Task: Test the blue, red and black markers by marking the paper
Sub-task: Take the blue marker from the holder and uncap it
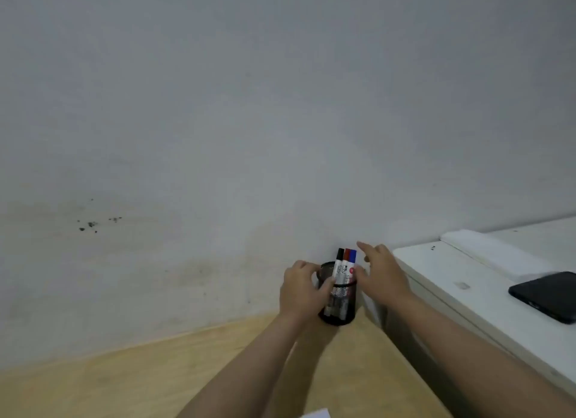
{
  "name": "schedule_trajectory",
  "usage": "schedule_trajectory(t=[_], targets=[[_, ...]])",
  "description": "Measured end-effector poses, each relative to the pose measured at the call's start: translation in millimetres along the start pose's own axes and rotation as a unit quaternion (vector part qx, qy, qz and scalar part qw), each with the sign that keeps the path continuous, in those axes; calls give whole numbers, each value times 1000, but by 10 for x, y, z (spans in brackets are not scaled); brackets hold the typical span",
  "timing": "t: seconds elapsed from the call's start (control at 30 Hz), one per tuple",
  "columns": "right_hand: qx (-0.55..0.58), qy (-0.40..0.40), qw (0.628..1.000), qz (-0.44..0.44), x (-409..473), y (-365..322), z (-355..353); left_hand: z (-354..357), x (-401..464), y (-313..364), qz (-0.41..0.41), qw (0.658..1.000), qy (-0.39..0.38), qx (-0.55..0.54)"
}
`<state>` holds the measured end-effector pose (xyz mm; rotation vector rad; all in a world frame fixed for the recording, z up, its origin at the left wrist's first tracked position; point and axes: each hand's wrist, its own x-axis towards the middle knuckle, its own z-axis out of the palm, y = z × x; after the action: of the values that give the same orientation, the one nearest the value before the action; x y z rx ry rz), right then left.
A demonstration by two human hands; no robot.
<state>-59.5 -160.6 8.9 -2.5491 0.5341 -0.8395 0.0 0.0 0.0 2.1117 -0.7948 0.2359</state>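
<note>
A: Where are the markers?

B: All three stand upright in a black mesh cup (338,305) on the wooden surface (156,371), close against the wall (249,105). The black marker (339,263) is on the left, the red marker (346,263) in the middle and the blue marker (352,261) on the right, side by side and touching, caps up.

A: And the hands?

B: The left hand (302,289) is wrapped around the left side of the cup, fingers curled over the rim and the thumb lying across the mesh front. The right hand (381,274) is spread open just to the right of the markers, holding nothing, one finger stretched out past the blue cap; I cannot tell whether it touches the cap.

A: Any paper?

B: Only a white corner (316,414) at the bottom edge of the view, between the forearms, well apart from the cup.

A: What else is near?

B: A white cabinet (442,280) just to the right of the cup, with a dark phone (547,294) lying flat on top. The wall has a few dark specks (92,224) far to the left
</note>
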Motion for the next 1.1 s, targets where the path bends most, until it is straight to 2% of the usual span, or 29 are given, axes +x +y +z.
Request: schedule_trajectory(t=[0.17,0.3,0.5,0.6,0.67,0.77,0.87,1.0,1.1], targets=[[-10,-6,1000,2,154,78,76,172,142,-62,-18,1000,14,-18],[57,43,997,-11,173,70,83,218,162,-100,-14,998,41,-41],[148,96,983,-44,43,-159,-121,174,119,-97,1,1000,-8,11],[173,151,969,-91,-121,-332,-342,-8,17,71,-40,997,13,-71],[184,175,959,-130,-302,-464,-500,-193,-91,241,-105,976,-26,-188],[206,183,946,-173,-648,-673,-674,-492,-323,464,-193,897,-143,-372],[216,164,940,-209,-987,-867,-763,-785,-531,572,-225,846,-166,-453],[234,141,928,-253,-1359,-1130,-832,-1115,-826,641,-228,829,-149,-488],[223,94,927,-286,-1574,-1293,-910,-1366,-1056,668,-230,826,-92,-506]])
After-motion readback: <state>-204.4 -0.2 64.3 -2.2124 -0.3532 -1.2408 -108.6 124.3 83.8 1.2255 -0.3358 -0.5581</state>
